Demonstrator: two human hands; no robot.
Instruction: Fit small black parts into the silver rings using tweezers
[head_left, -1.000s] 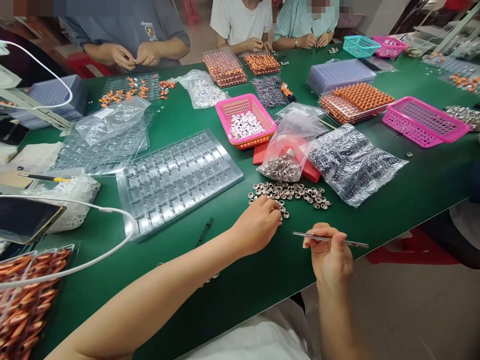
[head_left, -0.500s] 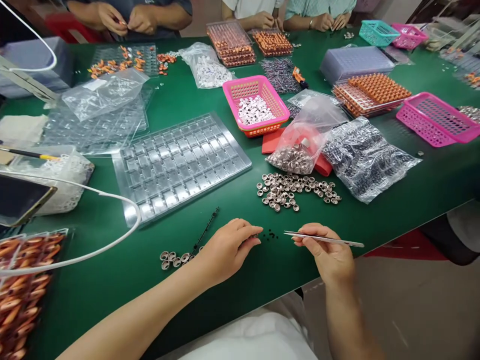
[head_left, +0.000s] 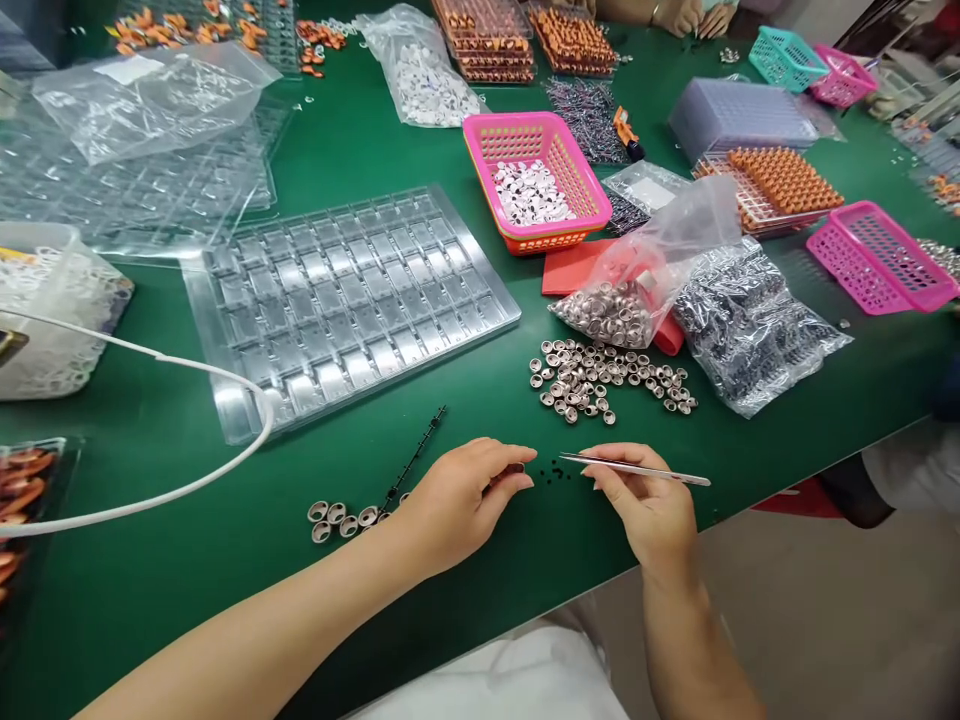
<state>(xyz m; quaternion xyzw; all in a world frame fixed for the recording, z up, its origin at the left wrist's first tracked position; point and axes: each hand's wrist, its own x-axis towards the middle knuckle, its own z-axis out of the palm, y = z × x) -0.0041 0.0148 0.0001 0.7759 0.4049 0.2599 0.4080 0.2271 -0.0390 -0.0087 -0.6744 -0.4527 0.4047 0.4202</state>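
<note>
My left hand [head_left: 465, 500] rests low over the green table, fingers curled and thumb bent towards the index finger. A glint of metal shows between them, apparently a small metal ring, mostly hidden by the fingers. Tweezers [head_left: 637, 468] lie pinched in my right hand [head_left: 656, 505], their tips pointing left. Between the tips and my left hand is a scatter of tiny black pieces [head_left: 556, 472]. Beyond the hands spreads a pile of small metal rings [head_left: 592, 378]. Several more metal rings [head_left: 343, 520] and a thin black strip of parts [head_left: 415, 455] sit beside my left forearm.
A clear plastic tray [head_left: 352, 310] lies behind my left hand. Further back are a pink basket [head_left: 592, 205] of white pieces, a bag of metal rings [head_left: 611, 312] and a silvery bag [head_left: 757, 330]. A white cable [head_left: 187, 490] loops at left. A co-worker's hands [head_left: 694, 18] show at the far edge.
The view has tilted down and shifted, so things at the back sit higher. The tweezers' tips have come slightly nearer my left hand and the black pieces.
</note>
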